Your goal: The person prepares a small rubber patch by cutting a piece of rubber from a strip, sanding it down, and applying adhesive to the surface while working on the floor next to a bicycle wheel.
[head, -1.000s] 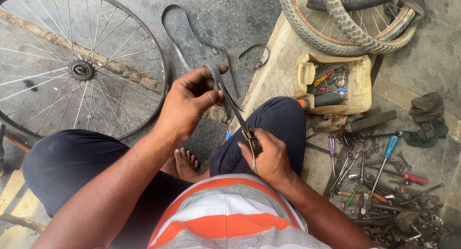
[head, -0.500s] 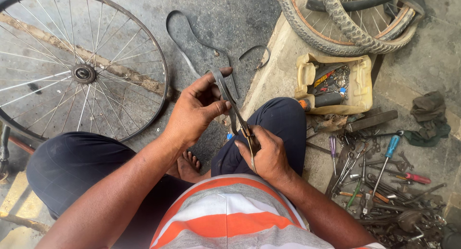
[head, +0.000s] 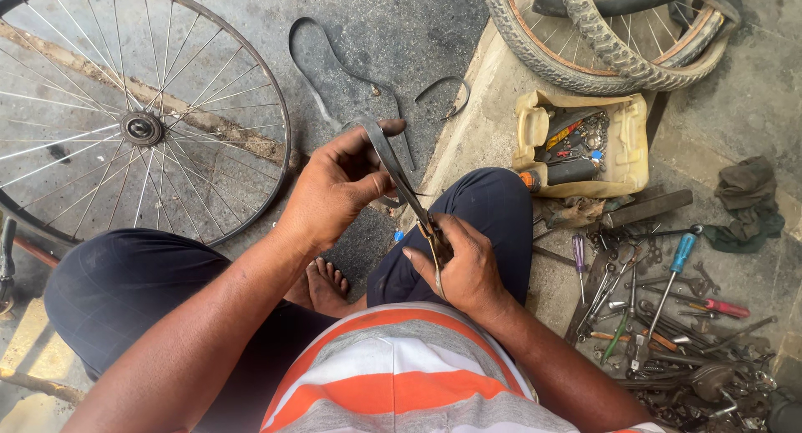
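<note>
This is a simple bicycle repair workshop on a concrete floor (head: pixel 401 32). Right of the spoked wheel (head: pixel 138 128) lie worn tyres (head: pixel 601 40), and further right and lower a cut plastic can (head: pixel 585 141) with small parts and scattered hand tools (head: pixel 660 316).

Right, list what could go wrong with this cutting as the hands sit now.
1. The left hand holds the rubber strip taut just ahead of the scissors in the right hand; a slip could nick its fingers.
2. The cut runs above the knee, so the blades might catch the trousers.
</note>
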